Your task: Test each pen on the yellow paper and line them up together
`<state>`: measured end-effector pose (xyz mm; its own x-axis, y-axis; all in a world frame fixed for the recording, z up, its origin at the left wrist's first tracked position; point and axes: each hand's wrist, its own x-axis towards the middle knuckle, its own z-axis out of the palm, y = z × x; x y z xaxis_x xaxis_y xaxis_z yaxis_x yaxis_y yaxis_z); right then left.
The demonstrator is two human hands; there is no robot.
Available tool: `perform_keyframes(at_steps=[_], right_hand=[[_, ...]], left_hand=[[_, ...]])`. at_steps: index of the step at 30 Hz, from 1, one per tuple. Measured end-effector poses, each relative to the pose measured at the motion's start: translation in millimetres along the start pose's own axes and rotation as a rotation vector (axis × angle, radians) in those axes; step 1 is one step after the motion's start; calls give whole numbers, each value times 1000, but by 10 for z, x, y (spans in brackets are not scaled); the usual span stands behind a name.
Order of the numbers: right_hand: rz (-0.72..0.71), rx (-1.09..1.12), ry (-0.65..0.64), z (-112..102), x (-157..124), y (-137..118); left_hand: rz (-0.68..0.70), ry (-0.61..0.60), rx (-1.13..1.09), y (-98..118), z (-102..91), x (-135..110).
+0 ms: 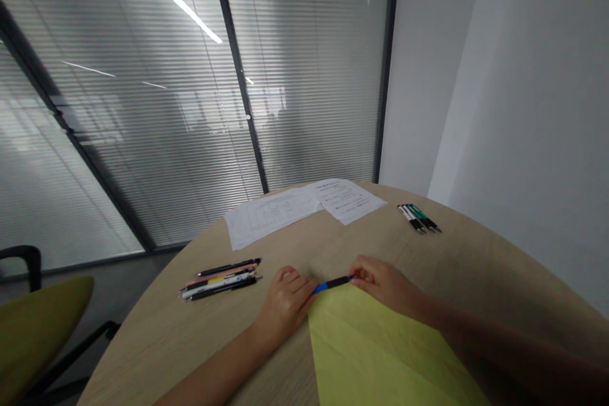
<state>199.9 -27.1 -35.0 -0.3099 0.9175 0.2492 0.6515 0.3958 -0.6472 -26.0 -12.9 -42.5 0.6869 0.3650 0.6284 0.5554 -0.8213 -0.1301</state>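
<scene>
A blue pen with a black grip (333, 283) spans the gap between my two hands, lying nearly level just above the top edge of a yellow sheet (375, 349). My left hand (288, 298) has its fingers closed on the blue end. The dark tip end is pinched between the thumb and fingers of my right hand (380, 280). The sheet is slightly creased, and my right forearm crosses over its right side.
Several pens (221, 279) lie side by side on the round wooden table (157, 330) at left. Several green and white pens (419, 218) rest at far right. Printed papers (304, 203) lie at the back. A green chair (42, 323) stands at left; blinds hang behind.
</scene>
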Motion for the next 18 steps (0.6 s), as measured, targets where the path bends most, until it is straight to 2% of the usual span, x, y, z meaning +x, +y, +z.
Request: perform_keyframes(at_steps=[5, 9, 14, 18], right_hand=[[-40, -121, -42, 25, -7, 28], [-83, -73, -14, 16, -9, 60], [-69, -93, 10, -2, -26, 1], [-71, -172, -32, 14, -34, -30]], left_hand=[[38, 25, -2, 20, -15, 15], [9, 5, -21, 13, -29, 21], [8, 13, -37, 7, -31, 27], [43, 19, -46, 35, -44, 37]])
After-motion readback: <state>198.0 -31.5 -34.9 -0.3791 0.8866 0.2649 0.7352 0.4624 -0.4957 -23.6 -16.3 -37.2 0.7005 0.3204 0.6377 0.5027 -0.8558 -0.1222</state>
